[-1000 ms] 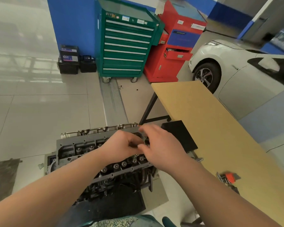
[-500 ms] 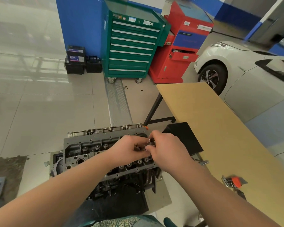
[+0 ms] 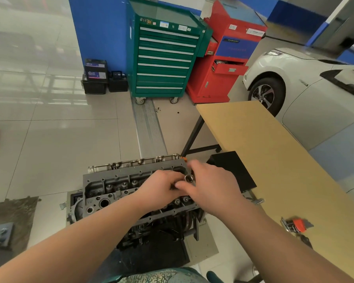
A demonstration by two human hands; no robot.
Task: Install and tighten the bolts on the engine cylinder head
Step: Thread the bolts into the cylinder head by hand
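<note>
**Cylinder head: a socket now shows between the two hands**

The grey cast-metal engine cylinder head [image 3: 119,186] sits low in the middle of the scene, on a dark engine block and stand on the tiled floor, just left of the long tan wooden table [image 3: 274,160]. Both hands meet over its right end. A second ago the fingers were bunched together there and hid whatever they held; half a second ago a glint of metal appeared between them; now a small round chrome socket [image 3: 188,178], open end up, is plainly visible at the fingertips of the right hand [image 3: 213,184]. The right hand is closed around the socket from the right and near side. The left hand [image 3: 161,190] is curled just beside it, fingertips touching or almost touching the same piece; whether it grips the socket, a bolt beneath it or a tool shaft cannot be told, since the fingers cover that spot.

My reading is that the person is seating the socket on a bolt at the right end of the head, so hand-starting there is probably over and tightening is about to begin. No ratchet or wrench handle can be seen. A small red-and-grey tool [image 3: 296,225] lies on the near part of the table, well apart from the hands.
</note>
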